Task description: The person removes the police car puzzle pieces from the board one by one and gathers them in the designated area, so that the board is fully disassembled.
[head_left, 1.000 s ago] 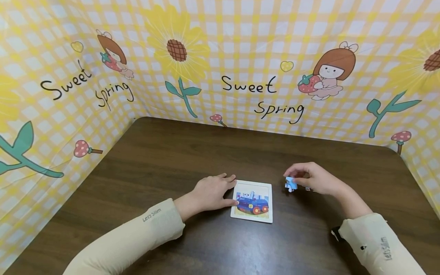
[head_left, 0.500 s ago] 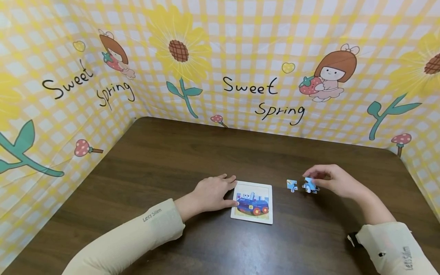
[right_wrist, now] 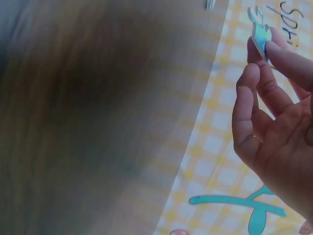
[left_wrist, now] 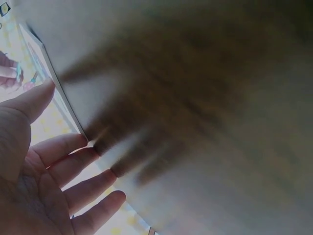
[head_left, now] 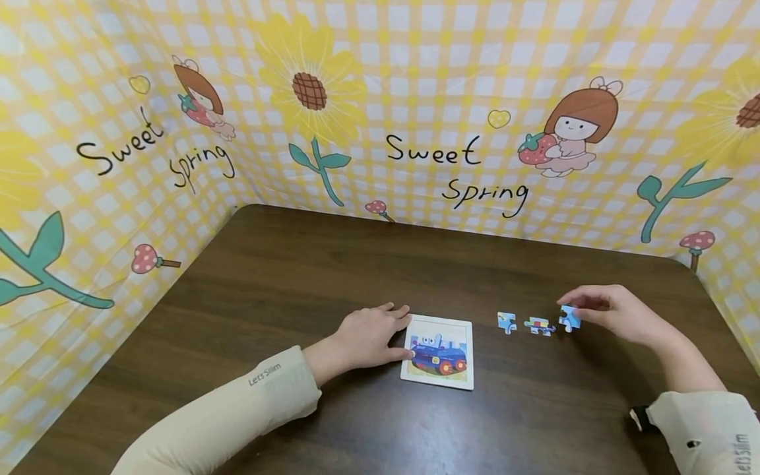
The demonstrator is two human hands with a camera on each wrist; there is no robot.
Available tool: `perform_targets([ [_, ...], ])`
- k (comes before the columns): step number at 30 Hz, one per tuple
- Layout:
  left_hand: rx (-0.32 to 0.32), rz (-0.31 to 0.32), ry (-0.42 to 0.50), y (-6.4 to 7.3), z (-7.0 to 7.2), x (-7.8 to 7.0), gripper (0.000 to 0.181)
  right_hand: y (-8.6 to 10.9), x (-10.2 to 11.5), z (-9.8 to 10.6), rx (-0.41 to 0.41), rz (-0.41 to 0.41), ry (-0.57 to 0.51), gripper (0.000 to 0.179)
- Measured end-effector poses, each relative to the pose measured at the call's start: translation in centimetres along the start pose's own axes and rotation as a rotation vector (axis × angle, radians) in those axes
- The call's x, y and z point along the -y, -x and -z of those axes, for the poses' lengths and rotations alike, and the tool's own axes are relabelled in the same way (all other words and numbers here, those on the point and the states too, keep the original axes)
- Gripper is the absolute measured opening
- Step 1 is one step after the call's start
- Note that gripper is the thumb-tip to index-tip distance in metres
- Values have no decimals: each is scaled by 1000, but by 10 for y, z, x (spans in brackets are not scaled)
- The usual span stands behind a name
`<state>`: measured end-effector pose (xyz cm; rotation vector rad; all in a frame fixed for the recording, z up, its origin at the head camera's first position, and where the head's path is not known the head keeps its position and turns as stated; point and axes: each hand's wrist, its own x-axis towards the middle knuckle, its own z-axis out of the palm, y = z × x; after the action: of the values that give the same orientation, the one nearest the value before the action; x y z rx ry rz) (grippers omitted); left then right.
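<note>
A square picture puzzle in a white frame (head_left: pixel 470 356), showing a blue cartoon vehicle with red wheels, lies mid-table. My left hand (head_left: pixel 365 338) is spread flat at its left side, with the thumb at the frame's edge. In the left wrist view the fingers (left_wrist: pixel 90 193) are extended beside that edge. Farther right, my right hand (head_left: pixel 620 320) pinches a light-blue puzzle piece (head_left: pixel 570 317) between thumb and fingertips; the right wrist view shows this piece (right_wrist: pixel 261 35) edge-on. Left of it lie a blue puzzle piece (head_left: pixel 506 322) and a multicoloured puzzle piece (head_left: pixel 539 324).
The dark brown wooden table (head_left: pixel 285 264) has rounded far corners. Yellow checked cloth (head_left: pixel 410 86) printed with flowers and strawberries stands behind it and along its left side.
My right hand has moved right with a puzzle piece, after leaving the blue piece on the table. The multicoloured piece has come into full view. My left hand stays at the frame.
</note>
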<state>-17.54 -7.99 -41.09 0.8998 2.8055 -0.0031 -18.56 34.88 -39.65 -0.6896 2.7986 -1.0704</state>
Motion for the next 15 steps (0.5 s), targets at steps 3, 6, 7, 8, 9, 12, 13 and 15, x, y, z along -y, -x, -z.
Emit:
perform_targets([
  [3,2,-1,-4,-1,0,0,71,2,-3,4,-5,-14,12,18],
  [6,1,-2,-6,-1,-1,0,71,4,-6,5,-6,-33,25,17],
  [7,1,-1,-6,-1,-1,0,71,4,-8,5,-2,-38,28,17],
  [8,1,0,-6,-1,-1,0,70,5,-9,6,2,-43,29,17],
  [9,1,1,-5,-1,-1,0,70,5,-11,5,1,-52,31,17],
  [12,1,4,-4,0,0,0,70,6,-15,5,16,-60,38,17],
  [13,2,4,-5,0,0,0,70,6,-16,4,18,-65,37,17],
  [15,1,5,-6,0,0,-1,70,7,-18,3,24,-69,33,16],
])
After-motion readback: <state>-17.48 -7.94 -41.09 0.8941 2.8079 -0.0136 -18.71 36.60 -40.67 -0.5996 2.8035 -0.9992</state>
